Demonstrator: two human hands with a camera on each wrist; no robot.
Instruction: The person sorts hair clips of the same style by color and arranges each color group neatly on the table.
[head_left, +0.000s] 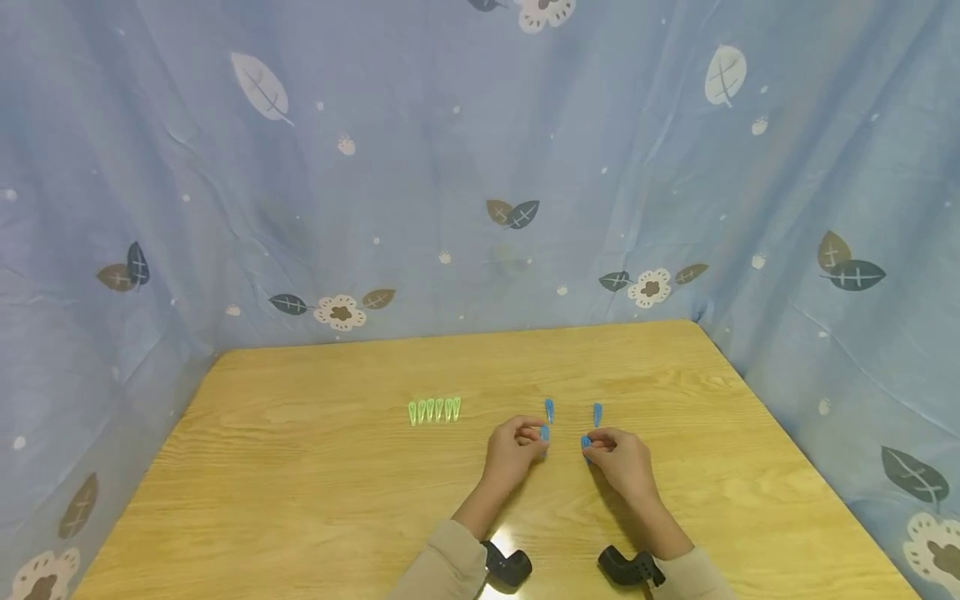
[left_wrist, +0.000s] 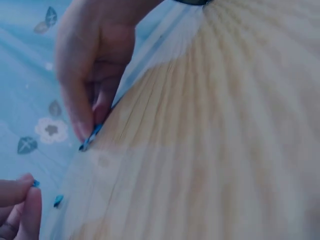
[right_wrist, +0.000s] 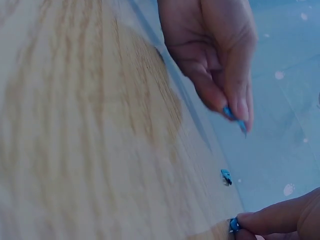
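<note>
My left hand [head_left: 513, 454] pinches a blue snap hair clip [head_left: 544, 433] between thumb and fingers, holding it upright. To its right, my right hand [head_left: 626, 465] pinches another blue hair clip [head_left: 586, 443], fingertips down close to the wood. Just beyond the hands lie two more blue hair clips: one [head_left: 550, 411] ahead of the left fingers, one [head_left: 597, 414] ahead of the right. In the right wrist view the left hand's clip [right_wrist: 235, 119] is partly covered by fingers. Fingers also cover much of the right hand's clip [left_wrist: 91, 137] in the left wrist view.
Several light green hair clips [head_left: 435, 410] lie side by side in a row, left of the hands. The wooden table [head_left: 300, 500] is bordered by a blue patterned curtain [head_left: 420, 167] at the back and sides. Black mounts [head_left: 510, 567] stick out from both wrists.
</note>
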